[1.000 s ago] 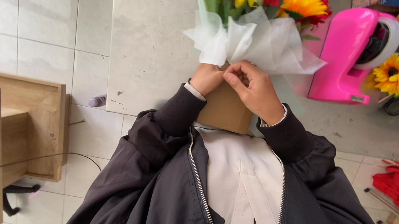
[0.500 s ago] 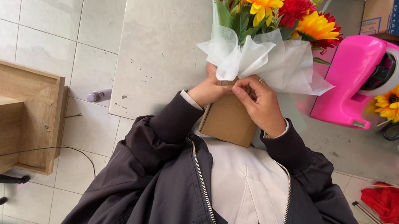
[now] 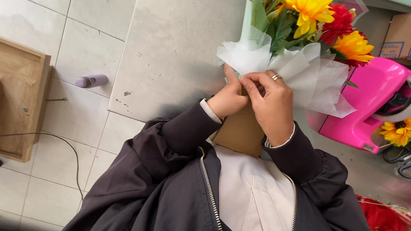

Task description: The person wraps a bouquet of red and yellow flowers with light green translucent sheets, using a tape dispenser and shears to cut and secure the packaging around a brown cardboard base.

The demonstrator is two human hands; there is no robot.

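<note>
While both hands pinch the bouquet [image 3: 284, 63] at its white wrapping, the left hand [image 3: 229, 99] and right hand [image 3: 271, 105] seem closed on it.

The single head-worn camera looked steeply down from close above the person's chest, facing the grey table [image 3: 171, 56] ahead and tiled floor [image 3: 71, 136] at left.

— What am I looking at in front of me?
— I see a bouquet [image 3: 310, 27] of yellow, orange and red flowers, upright against my chest, collared in white tissue paper [image 3: 308, 74].
— And below?
— A brown paper wrap [image 3: 240, 132] around the stems, above the desk edge.
</note>
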